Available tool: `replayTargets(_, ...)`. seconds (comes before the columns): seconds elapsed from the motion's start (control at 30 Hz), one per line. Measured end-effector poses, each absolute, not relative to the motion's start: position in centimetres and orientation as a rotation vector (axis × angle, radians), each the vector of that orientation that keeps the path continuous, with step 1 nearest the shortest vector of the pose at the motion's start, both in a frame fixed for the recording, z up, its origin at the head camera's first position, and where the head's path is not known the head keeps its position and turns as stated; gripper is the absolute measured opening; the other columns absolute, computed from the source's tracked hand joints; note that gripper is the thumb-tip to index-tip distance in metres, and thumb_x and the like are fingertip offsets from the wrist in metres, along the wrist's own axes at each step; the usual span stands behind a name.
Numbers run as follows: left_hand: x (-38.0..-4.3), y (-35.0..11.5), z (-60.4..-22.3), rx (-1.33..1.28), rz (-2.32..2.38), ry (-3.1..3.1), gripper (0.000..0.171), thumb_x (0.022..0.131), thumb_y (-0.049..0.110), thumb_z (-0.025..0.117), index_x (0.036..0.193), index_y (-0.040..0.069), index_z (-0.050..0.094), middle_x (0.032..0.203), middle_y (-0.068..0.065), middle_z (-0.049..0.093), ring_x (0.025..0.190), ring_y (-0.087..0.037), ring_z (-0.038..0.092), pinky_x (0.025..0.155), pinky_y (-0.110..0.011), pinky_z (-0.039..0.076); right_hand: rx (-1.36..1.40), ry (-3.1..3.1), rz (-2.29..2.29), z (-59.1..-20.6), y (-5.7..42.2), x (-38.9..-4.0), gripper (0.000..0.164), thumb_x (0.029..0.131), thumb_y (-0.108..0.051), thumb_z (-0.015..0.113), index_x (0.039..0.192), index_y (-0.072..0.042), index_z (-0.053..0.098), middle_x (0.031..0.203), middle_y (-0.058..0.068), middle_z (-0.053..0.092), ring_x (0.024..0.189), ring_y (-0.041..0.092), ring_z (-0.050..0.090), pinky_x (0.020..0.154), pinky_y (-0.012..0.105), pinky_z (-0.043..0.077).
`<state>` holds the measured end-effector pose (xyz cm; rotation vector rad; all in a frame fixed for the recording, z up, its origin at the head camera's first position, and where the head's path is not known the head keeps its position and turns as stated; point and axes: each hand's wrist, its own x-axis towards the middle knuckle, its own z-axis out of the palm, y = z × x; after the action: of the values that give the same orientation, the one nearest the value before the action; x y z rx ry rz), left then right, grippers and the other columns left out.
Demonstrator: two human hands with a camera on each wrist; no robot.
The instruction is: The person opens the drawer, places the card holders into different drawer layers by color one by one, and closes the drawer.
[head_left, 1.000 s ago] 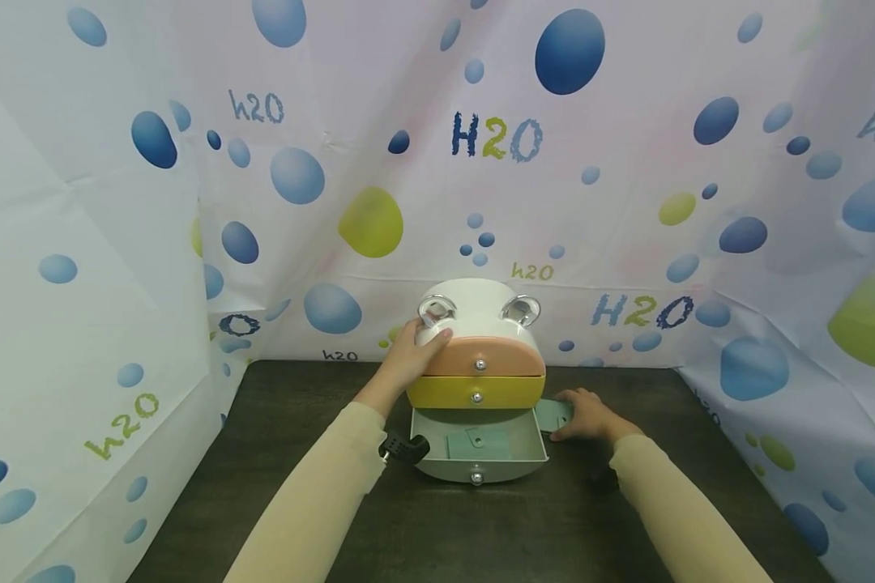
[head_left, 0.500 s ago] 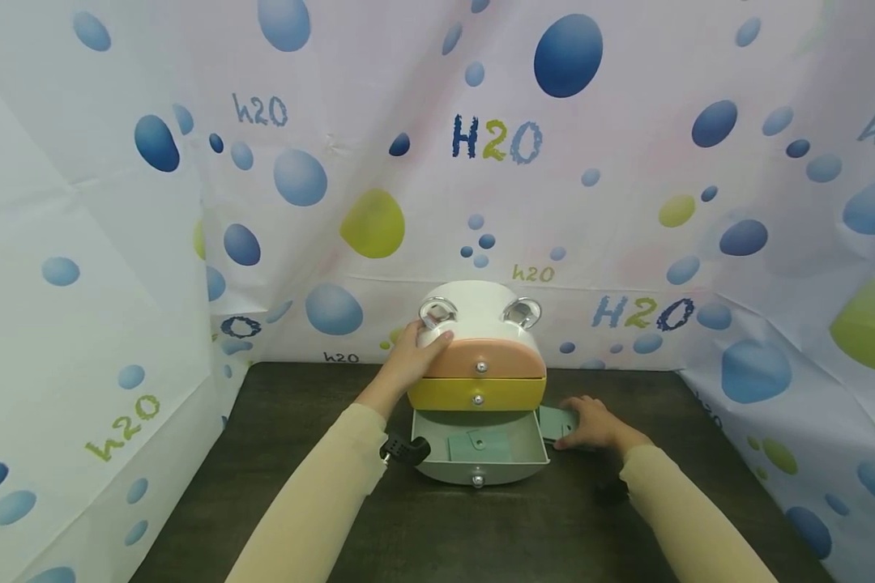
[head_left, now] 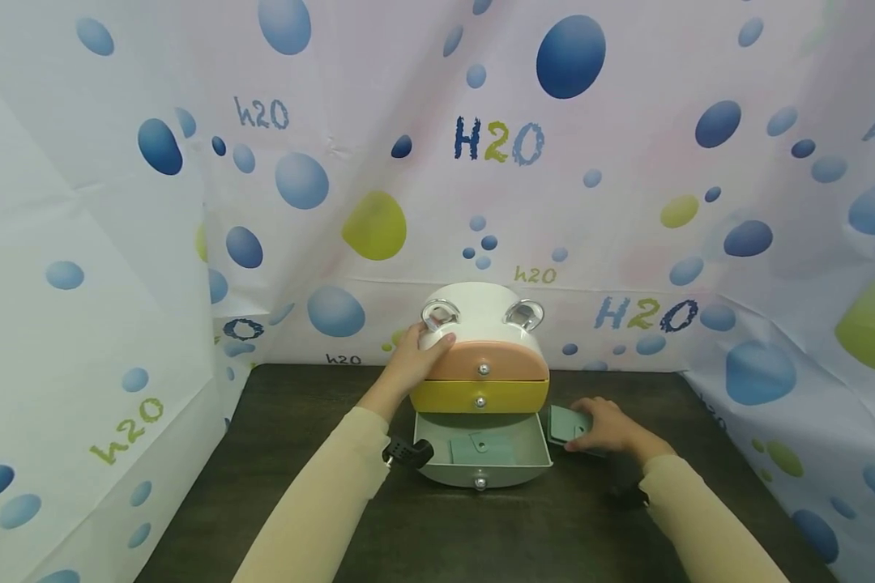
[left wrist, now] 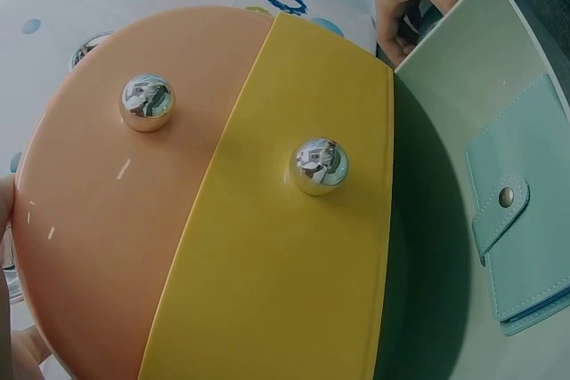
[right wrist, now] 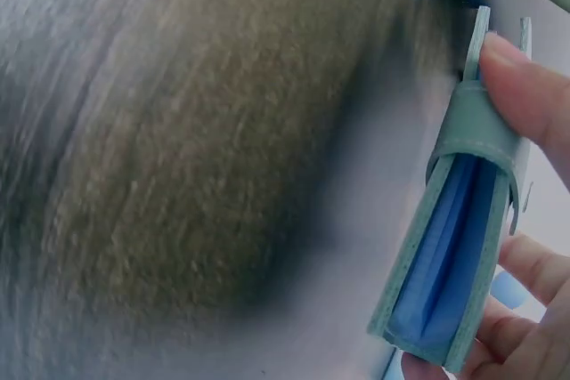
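Note:
A white mini drawer cabinet (head_left: 474, 317) with two chrome ring ears stands on the dark table. My left hand (head_left: 407, 360) holds its upper left side, thumb over the front edge by the peach drawer (head_left: 510, 358). The yellow drawer (head_left: 437, 397) below is closed, while the pale green bottom drawer (head_left: 518, 476) is pulled out. Inside that drawer lies a mint green card holder (left wrist: 525, 220) with a snap strap. To the right of the cabinet, my right hand (head_left: 612, 427) pinches another mint card holder (right wrist: 476, 122) between thumb and fingers; blue sleeves show at its open side.
Dark wood-look tabletop (head_left: 510, 542) spreads around the cabinet. A white curtain (head_left: 627, 65) with blue and green drops and H2O lettering hangs behind and along both sides. A black strap (head_left: 408, 452) circles the left wrist.
My right hand has moved right and slightly nearer with the card holder, opening a gap between it and the cabinet. The left hand keeps its hold on the cabinet.

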<state>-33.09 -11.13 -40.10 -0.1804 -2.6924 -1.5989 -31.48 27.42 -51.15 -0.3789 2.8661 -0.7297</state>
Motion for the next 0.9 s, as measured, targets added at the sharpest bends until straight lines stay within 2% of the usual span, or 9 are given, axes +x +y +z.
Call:
replayTargets(0.27, -33.1, -11.1, -40.0, -0.19, -1.63, -2.692, 0.093, 0.092, 0.065, 0.056, 0.157, 0.005, 0.027, 0.16, -0.019, 0.027, 0.147, -0.038, 0.027, 0.117, -0.057, 0.023, -0.392, 2.892, -0.75, -50.1, 28.0, -31.0, 0.08, 0.067, -0.043, 0.09, 0.126, 0.002, 0.06, 0.109, 0.011, 0.058, 0.097, 0.028, 0.047, 0.075, 0.042, 0.045)
replayTargets(0.9, -33.1, -11.2, -40.0, -0.186, -1.611, -2.699, 0.093, 0.092, 0.067, 0.055, 0.157, 0.006, 0.027, 0.16, -0.018, 0.028, 0.147, -0.037, 0.027, 0.117, -0.057, 0.024, -0.471, 2.934, -0.747, -47.3, 28.5, -29.9, 0.077, 0.068, -0.046, 0.089, 0.124, 0.0, 0.06, 0.107, 0.009, 0.058, 0.094, 0.026, 0.047, 0.071, 0.036, 0.043)
